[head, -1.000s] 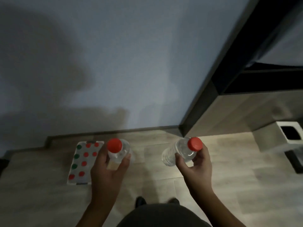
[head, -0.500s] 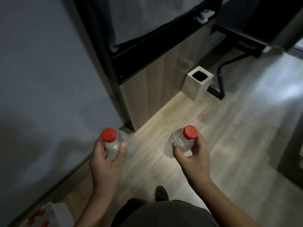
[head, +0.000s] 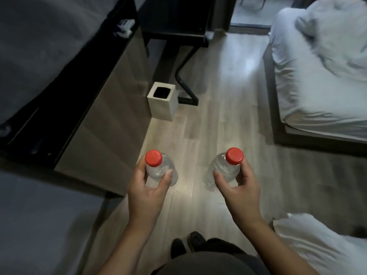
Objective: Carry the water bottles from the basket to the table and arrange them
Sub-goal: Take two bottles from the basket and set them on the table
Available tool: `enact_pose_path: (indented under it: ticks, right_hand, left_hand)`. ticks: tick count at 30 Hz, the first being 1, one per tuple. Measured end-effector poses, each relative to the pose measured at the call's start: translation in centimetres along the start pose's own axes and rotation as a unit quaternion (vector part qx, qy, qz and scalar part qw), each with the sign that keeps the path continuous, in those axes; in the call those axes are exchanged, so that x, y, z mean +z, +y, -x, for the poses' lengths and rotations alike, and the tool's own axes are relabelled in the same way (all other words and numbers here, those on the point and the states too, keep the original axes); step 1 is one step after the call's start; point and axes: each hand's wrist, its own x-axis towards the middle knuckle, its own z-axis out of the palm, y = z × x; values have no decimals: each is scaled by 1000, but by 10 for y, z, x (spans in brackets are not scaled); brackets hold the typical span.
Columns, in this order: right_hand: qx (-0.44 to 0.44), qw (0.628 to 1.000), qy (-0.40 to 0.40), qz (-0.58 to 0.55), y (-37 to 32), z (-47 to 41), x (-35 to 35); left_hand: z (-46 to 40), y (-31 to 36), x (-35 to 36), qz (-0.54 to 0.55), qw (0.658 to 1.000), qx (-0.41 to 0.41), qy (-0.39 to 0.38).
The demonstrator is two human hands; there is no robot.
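I hold two clear water bottles with red caps out in front of me, above the wooden floor. My left hand grips the left bottle near its neck. The right bottle is gripped the same way by my right hand. Both bottles tilt away from me, caps toward the camera. The basket is out of view. A dark table with black legs stands ahead at the top centre.
A wood-fronted cabinet with a dark top runs along the left. A small white square bin stands on the floor beside it. A bed with white sheets fills the right, and white bedding lies at the lower right.
My view has swung right, from the wall and the dotted basket to the room with the bin, table and bed. Both hands keep their bottles.
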Motion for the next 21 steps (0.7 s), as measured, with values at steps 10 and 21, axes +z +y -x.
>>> enact_pose_path:
  ticks: [10, 21]
  right_hand:
    - [20, 996, 87, 0, 13, -78, -47]
    - [16, 995, 100, 6, 7, -214, -31]
  left_hand:
    - [-62, 19, 94, -6, 996, 22, -86]
    - [-180, 34, 169, -16, 991, 20, -129]
